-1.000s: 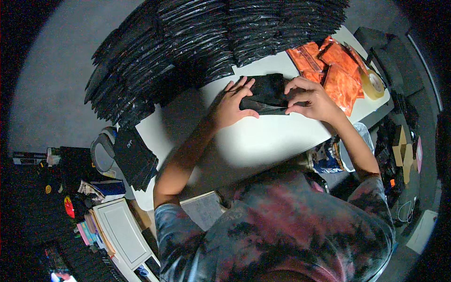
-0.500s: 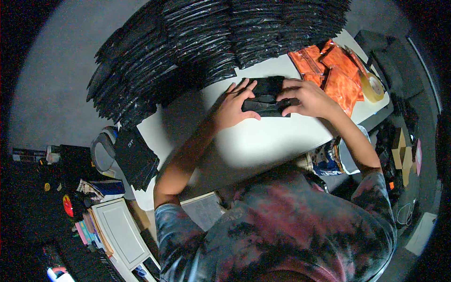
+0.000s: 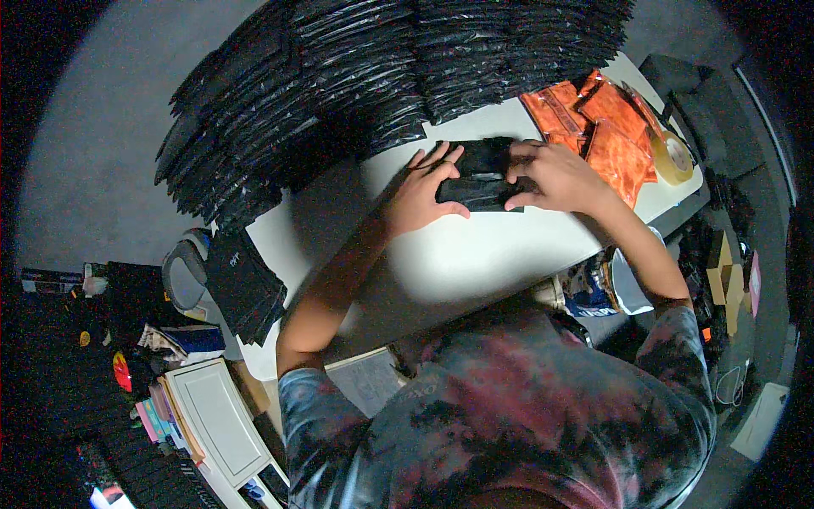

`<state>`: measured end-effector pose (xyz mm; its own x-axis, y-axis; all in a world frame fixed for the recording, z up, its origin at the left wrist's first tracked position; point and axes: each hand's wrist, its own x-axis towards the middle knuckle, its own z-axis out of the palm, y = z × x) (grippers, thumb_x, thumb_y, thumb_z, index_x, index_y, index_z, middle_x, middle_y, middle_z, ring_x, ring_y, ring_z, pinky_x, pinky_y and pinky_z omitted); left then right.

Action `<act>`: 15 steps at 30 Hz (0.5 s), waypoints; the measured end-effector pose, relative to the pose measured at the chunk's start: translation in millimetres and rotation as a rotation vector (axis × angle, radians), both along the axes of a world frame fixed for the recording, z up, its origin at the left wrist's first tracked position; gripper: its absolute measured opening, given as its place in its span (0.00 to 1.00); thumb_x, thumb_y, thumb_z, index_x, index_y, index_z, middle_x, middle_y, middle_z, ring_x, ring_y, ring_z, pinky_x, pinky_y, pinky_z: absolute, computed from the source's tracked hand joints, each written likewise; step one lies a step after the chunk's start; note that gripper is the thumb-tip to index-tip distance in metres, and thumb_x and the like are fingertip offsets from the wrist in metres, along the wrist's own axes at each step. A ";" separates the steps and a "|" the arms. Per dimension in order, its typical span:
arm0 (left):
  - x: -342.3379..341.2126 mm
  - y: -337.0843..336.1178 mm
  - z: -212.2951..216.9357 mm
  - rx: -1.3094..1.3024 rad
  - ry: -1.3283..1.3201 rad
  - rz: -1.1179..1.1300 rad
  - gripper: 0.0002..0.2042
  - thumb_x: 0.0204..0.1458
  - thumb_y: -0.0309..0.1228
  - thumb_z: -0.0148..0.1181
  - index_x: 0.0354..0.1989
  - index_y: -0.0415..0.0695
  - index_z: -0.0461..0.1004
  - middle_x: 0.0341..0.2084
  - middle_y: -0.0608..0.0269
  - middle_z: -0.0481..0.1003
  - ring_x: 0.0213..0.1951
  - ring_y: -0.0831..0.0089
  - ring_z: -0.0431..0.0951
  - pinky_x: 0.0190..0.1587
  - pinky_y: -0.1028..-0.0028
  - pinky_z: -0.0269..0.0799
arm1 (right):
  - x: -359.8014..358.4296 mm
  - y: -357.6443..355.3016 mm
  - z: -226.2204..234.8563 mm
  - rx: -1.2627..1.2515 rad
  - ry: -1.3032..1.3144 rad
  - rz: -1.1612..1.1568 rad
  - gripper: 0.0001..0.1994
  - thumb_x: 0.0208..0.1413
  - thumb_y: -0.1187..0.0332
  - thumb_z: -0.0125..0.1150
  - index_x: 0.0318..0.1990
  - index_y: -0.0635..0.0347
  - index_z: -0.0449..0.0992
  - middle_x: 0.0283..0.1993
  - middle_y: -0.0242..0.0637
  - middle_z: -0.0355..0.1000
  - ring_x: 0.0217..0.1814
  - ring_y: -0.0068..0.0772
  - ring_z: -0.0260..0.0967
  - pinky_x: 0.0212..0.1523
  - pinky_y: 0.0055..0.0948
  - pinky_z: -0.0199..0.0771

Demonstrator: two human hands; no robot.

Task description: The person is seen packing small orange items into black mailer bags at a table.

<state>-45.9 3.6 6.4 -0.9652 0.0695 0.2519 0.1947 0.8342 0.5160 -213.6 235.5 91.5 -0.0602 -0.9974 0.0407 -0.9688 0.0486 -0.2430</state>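
We look to be at the flatten-and-square step: black bundle [image 3: 482,193] sits on the tabletop [image 3: 483,263], left of the orange packets [image 3: 617,151]. Our left hand [image 3: 421,193] is spread over its end away from the packets; right hand [image 3: 551,176] half-curled at the packet end, pinch unclear. Next move probably calls for left steady, right smoothing the crease.
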 end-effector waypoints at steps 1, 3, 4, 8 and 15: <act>0.4 0.0 0.2 0.012 -0.013 0.002 0.34 0.41 0.44 0.79 0.52 0.34 0.73 0.74 0.54 0.60 0.76 0.49 0.54 0.76 0.50 0.48 | -1.6 0.5 0.1 0.000 -0.001 0.001 0.23 0.51 0.48 0.72 0.37 0.61 0.80 0.43 0.43 0.75 0.45 0.52 0.75 0.42 0.48 0.76; -0.3 -1.0 -2.2 0.000 0.006 0.000 0.35 0.41 0.44 0.79 0.53 0.34 0.73 0.74 0.53 0.61 0.76 0.49 0.54 0.76 0.50 0.48 | -6.8 3.0 0.0 -0.006 0.051 -0.030 0.21 0.49 0.50 0.74 0.36 0.60 0.80 0.39 0.43 0.76 0.46 0.53 0.76 0.44 0.49 0.76; -0.4 -1.4 -3.3 -0.011 0.026 -0.003 0.36 0.41 0.44 0.79 0.54 0.34 0.73 0.73 0.53 0.61 0.76 0.49 0.54 0.76 0.50 0.48 | -6.6 3.5 1.3 -0.005 0.051 -0.029 0.21 0.49 0.50 0.74 0.36 0.60 0.80 0.39 0.43 0.76 0.46 0.53 0.76 0.44 0.49 0.76; 1.2 -2.0 -3.2 0.033 0.024 0.005 0.35 0.40 0.44 0.79 0.53 0.35 0.74 0.74 0.53 0.60 0.76 0.49 0.54 0.76 0.50 0.48 | -10.8 7.4 2.8 0.015 -0.113 -0.009 0.17 0.50 0.56 0.75 0.34 0.60 0.79 0.38 0.44 0.76 0.46 0.53 0.76 0.43 0.48 0.76; -2.3 -5.5 -9.7 -0.021 0.069 -0.031 0.38 0.42 0.47 0.78 0.57 0.35 0.70 0.70 0.51 0.65 0.76 0.49 0.54 0.76 0.50 0.48 | -11.0 5.9 -14.7 -0.198 -0.239 0.080 0.17 0.51 0.55 0.74 0.34 0.61 0.81 0.41 0.44 0.77 0.47 0.53 0.75 0.45 0.48 0.75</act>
